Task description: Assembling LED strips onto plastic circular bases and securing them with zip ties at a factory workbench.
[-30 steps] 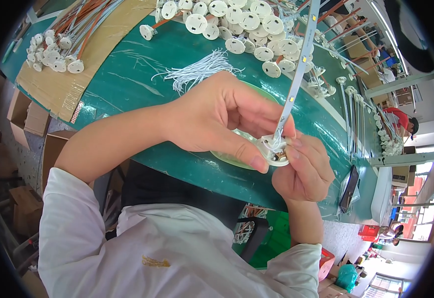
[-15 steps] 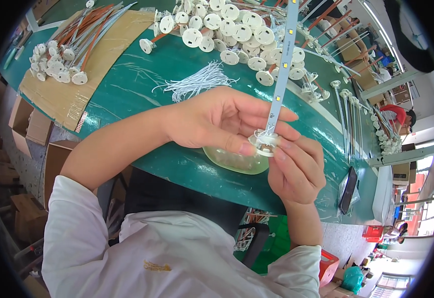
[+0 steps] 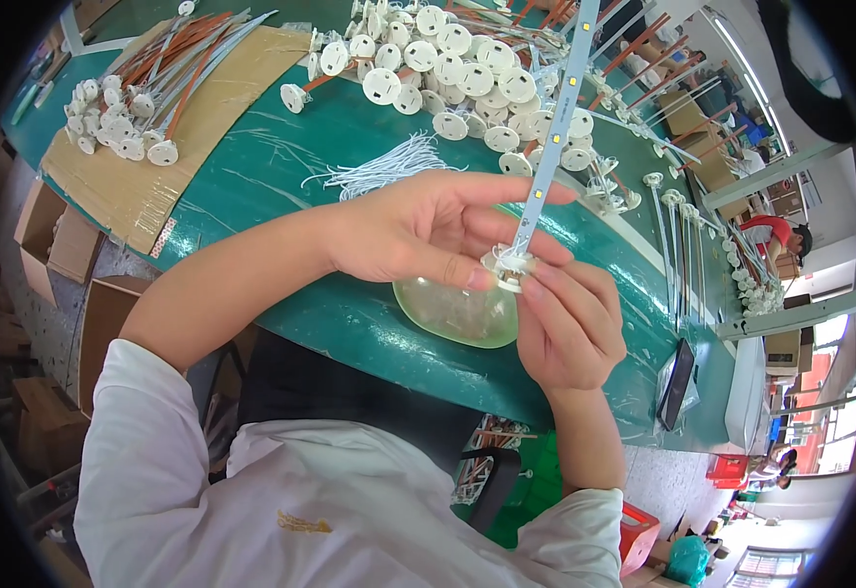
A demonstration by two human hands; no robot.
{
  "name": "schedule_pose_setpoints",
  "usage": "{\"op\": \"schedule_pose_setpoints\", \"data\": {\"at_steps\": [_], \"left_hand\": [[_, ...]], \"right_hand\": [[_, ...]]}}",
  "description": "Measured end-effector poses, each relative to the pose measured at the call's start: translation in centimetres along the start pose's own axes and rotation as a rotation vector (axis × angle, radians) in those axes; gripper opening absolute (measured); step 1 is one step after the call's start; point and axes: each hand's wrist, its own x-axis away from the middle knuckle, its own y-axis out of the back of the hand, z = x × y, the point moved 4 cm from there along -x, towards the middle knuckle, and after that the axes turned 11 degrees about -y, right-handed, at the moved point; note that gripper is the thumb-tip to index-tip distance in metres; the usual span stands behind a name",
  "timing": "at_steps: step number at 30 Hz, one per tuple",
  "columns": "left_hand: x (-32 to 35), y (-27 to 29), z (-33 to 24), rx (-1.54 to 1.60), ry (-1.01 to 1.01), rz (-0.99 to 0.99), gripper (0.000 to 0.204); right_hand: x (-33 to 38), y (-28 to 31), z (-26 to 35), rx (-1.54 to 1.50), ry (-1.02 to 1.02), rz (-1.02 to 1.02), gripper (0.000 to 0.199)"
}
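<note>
A small round white end cap (image 3: 502, 278) with white wires on it is held up over the table's near edge. From it a narrow LED strip (image 3: 557, 139) with yellow chips rises, leaning to the right. My left hand (image 3: 410, 233) grips the cap's left side by the thumb, its fingers stretched behind the strip. On the other side, the fingertips of my right hand (image 3: 577, 328) pinch the cap where the wires and strip meet it. What exactly lies between those fingertips is hidden. Below both hands sits a light green bowl (image 3: 459, 318), partly covered by them.
Beyond my hands lies a bundle of white wires (image 3: 389, 167). Many white round-capped strips (image 3: 477, 75) pile up at the back; more rest on brown cardboard (image 3: 214, 118) at left. A dark phone-like slab (image 3: 678, 382) lies at right. Another person (image 3: 776, 235) works far right.
Both hands, with the cap and LED strip, have shifted slightly left and up. More of the green bowl shows now. The grip looks the same.
</note>
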Motion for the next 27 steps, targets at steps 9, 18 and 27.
{"op": "schedule_pose_setpoints", "data": {"at_steps": [9, 18, 27], "left_hand": [[0.0, 1.3, 0.1, -0.314, 0.048, -0.138, 0.066], [0.1, 2.4, 0.2, -0.673, 0.141, -0.287, 0.037], [0.6, 4.9, -5.8, -0.800, 0.053, -0.396, 0.036]], "right_hand": [[0.5, -1.1, -1.8, 0.082, -0.040, 0.018, 0.025], [0.5, -2.2, -2.8, 0.104, 0.009, 0.002, 0.020], [0.2, -1.8, -2.3, 0.017, -0.093, -0.043, 0.019]]}}
